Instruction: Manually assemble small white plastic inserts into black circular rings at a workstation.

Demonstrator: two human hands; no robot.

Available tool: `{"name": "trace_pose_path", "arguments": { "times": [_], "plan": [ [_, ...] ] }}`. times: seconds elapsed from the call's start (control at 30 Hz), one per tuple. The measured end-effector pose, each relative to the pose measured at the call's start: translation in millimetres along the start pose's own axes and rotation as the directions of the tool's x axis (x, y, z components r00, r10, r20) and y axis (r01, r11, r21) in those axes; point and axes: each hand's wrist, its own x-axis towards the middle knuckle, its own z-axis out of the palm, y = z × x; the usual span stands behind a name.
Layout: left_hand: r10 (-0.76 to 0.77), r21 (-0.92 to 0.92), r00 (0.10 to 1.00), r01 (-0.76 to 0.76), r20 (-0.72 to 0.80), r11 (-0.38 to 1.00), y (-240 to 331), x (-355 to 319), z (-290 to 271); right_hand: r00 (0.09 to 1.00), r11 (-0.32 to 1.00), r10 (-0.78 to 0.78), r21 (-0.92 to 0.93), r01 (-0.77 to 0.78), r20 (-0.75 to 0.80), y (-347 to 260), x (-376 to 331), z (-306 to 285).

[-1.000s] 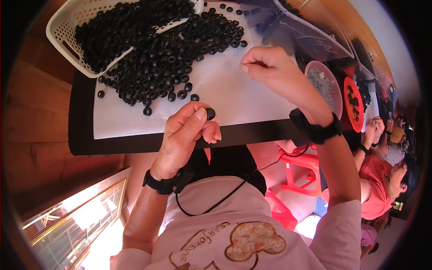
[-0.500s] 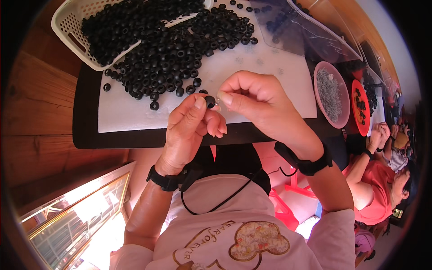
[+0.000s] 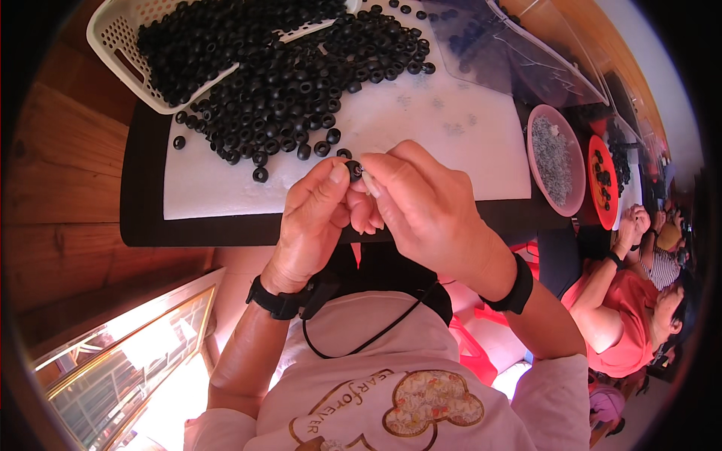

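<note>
My left hand (image 3: 316,222) pinches a small black ring-shaped bead (image 3: 353,169) between thumb and forefinger, just above the near edge of the white mat (image 3: 451,143). My right hand (image 3: 429,210) meets it from the right, its fingertips pressing a tiny pale piece against the bead. A heap of the same black beads (image 3: 308,83) spreads over the mat's far left, spilling from a white perforated basket (image 3: 124,60). Both wrists carry black bands.
A pink bowl of small grey bits (image 3: 556,158) and a red dish with black beads (image 3: 605,180) sit at the right end of the black tray (image 3: 143,210). Clear plastic bags (image 3: 519,52) lie beyond. Another person in an orange top (image 3: 632,316) works at the right.
My right hand came back from the far right of the mat to my left hand. Both hands now meet at the bead, closer to my body.
</note>
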Motion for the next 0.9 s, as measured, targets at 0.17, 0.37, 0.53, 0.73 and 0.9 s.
{"name": "trace_pose_path", "arguments": {
  "times": [0.17,0.37,0.53,0.73,0.9],
  "plan": [
    [0.031,-0.043,1.000,-0.031,-0.005,0.999,-2.5,-0.1,-1.9,0.996,0.988,-0.080,-0.131,0.085,0.041,-3.9,-12.6,3.5],
    [0.040,-0.035,0.998,-0.039,0.040,0.999,-2.6,-1.8,-3.6,0.994,1.000,-0.019,0.010,0.018,0.104,-4.2,-12.7,1.4],
    [0.026,-0.071,0.997,-0.021,0.070,0.997,0.1,0.0,-2.9,0.984,0.958,0.109,0.250,-0.142,0.141,-2.0,2.7,-14.5],
    [0.027,0.016,0.999,-0.028,0.032,0.999,4.0,0.1,0.9,0.915,0.971,0.235,-0.025,-0.240,0.328,28.2,51.7,-39.6],
    [-0.066,0.024,0.994,0.064,0.082,0.998,7.6,-5.7,0.6,0.902,0.966,0.185,-0.240,-0.095,0.389,53.9,92.1,-26.6]
  ]
}}
